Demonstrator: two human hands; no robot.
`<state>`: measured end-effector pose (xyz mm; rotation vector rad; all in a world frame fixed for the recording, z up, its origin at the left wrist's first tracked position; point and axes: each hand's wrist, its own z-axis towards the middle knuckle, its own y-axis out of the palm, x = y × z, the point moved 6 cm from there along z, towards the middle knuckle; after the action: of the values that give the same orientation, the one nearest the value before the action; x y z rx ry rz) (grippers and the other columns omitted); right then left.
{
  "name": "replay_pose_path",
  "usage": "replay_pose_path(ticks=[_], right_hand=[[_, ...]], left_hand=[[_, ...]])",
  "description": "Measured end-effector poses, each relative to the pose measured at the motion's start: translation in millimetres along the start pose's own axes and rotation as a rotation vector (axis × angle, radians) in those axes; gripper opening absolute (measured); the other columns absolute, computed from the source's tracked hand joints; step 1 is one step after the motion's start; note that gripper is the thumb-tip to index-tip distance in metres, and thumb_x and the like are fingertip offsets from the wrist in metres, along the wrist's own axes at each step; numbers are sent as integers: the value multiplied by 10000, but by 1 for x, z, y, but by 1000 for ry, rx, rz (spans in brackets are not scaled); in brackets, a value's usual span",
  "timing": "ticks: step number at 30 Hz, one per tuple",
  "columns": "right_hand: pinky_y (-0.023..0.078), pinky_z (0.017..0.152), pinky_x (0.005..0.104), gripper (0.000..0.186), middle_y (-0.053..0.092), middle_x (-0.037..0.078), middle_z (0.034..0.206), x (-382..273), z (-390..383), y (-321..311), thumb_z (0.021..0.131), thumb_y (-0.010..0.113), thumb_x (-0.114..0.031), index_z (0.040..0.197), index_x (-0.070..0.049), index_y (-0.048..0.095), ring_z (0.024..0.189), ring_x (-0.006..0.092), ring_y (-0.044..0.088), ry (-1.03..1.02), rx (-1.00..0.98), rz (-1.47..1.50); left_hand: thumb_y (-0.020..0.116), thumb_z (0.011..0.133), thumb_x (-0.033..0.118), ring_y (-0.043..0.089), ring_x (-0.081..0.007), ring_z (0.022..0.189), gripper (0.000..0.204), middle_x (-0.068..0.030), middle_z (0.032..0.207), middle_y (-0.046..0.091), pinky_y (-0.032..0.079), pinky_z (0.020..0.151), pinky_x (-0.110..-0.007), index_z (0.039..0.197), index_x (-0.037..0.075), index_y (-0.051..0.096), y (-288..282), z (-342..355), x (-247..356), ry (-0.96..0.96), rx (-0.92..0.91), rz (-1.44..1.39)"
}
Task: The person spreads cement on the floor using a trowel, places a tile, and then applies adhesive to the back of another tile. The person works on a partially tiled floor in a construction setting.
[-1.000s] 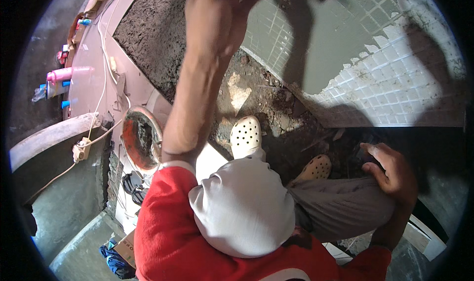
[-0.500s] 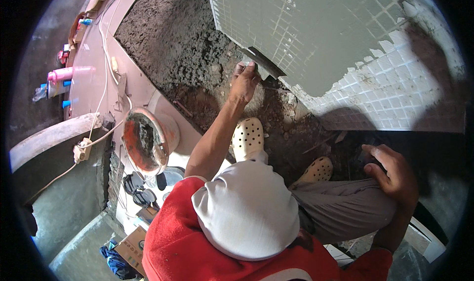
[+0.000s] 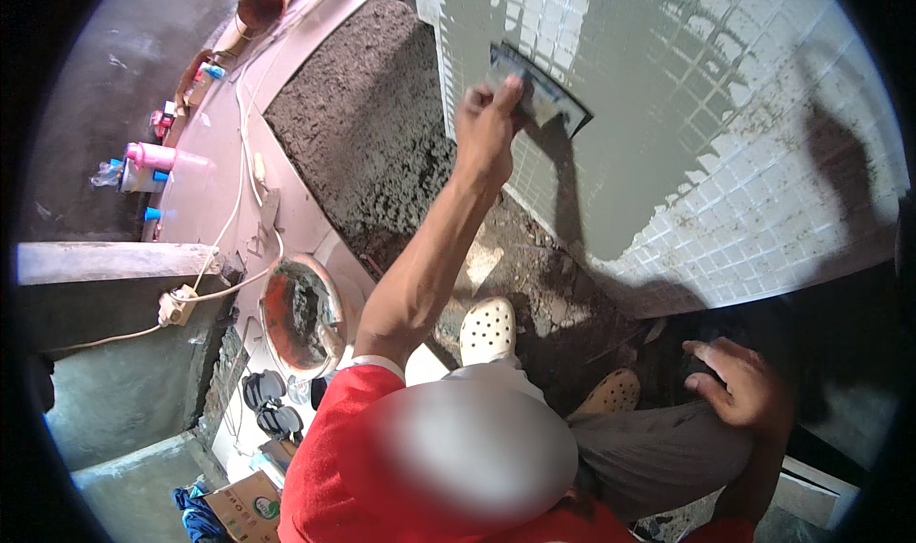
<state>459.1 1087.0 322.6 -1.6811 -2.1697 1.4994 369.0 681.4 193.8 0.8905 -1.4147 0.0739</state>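
Note:
My left hand (image 3: 489, 128) grips a wide flat scraper (image 3: 542, 90) with a dark edge, thumb on top. The scraper lies over a surface of small white tiles (image 3: 763, 209), part of which is coated in wet grey grout (image 3: 620, 190). Tile lines show through the thinner grout around the blade. Whether its edge presses on the tiles I cannot tell. Near my bent right knee (image 3: 668, 448), my right hand (image 3: 735, 386) hangs with thumb and forefinger apart. I make out nothing held in it; its other fingers are partly hidden in shadow.
A round orange bucket (image 3: 270, 304) with grey mix stands left of my arm. Rough grey mortar (image 3: 363, 114) covers ground beside the tiles. A white cable (image 3: 229, 195) crosses the pinkish ledge. Dark sandals (image 3: 272, 405) and a cardboard box (image 3: 246, 510) lie lower left.
My left hand has moved the scraper from the tiles' lower left edge up onto the grouted area. The view has shifted a little. My right hand stays by the knee.

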Motion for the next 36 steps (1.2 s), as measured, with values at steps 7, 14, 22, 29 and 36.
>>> replay_pose_path(ticks=[7,14,22,29,36], right_hand=[[522,1041,507,464,672,274,1317,7,5,2,1022,683,-302,1377,-5,647,1222,469,652,-14,-85,26],[511,1065,510,458,682,238,1347,18,11,3,1017,690,-307,1374,-22,658,1244,444,649,-35,-54,42],[565,918,463,393,735,221,1202,26,19,6,994,683,-307,1251,-13,719,1037,408,720,-97,-8,44],[544,948,471,402,738,206,1207,24,18,6,1003,666,-348,1239,-28,727,1065,402,703,-87,10,58],[544,968,466,474,734,221,1227,22,22,7,1002,664,-374,1305,-11,698,1108,421,700,-101,-31,43]], left_hand=[[798,987,219,625,-114,756,281,-48,896,669,501,625,-286,1061,9,628,125,-8,109,253,-285,49],[752,1023,181,690,-161,1023,343,-73,1111,734,570,927,-337,1270,-26,635,47,39,160,360,-171,411],[739,1035,218,662,-170,1103,402,-97,1212,724,525,985,-331,1333,-31,632,-5,122,190,564,-205,612],[748,1009,211,696,-190,1025,395,-114,1152,749,559,916,-353,1317,-15,648,-22,138,176,657,-162,748],[793,945,262,735,-319,917,402,-207,1029,742,568,832,-429,1243,25,664,0,96,137,665,-37,1065]])
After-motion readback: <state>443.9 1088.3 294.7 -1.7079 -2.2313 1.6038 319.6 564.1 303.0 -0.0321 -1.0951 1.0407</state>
